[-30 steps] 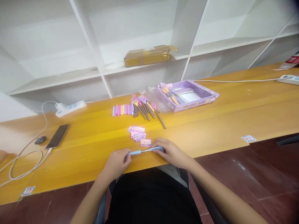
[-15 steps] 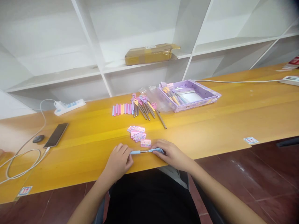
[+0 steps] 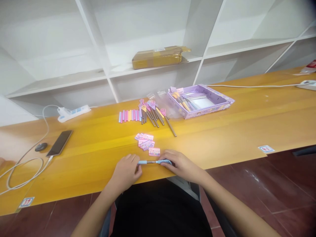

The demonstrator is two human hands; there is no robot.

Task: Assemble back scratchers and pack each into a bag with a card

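A blue back scratcher (image 3: 151, 162) with a metal rod lies crosswise between my hands, just above the table's front edge. My left hand (image 3: 126, 171) is closed around its blue handle. At the other end my right hand (image 3: 179, 165) grips the blue claw head, which its fingers partly cover. A short stretch of metal rod shows between handle and head. Beyond my hands lies a small pile of pink and purple cards (image 3: 146, 141), with one card (image 3: 154, 151) nearest my right hand.
Several back scratchers (image 3: 153, 112) with metal rods lie farther back, beside a row of coloured handle sleeves (image 3: 128, 115). A purple box (image 3: 209, 108) holds more of them. To the left are a phone (image 3: 59, 144), a mouse (image 3: 40, 147) and a power strip (image 3: 74, 113).
The blue back scratcher has shifted very slightly, its head tilting a little in my right hand. Both hands keep their hold, and the other things stay put.
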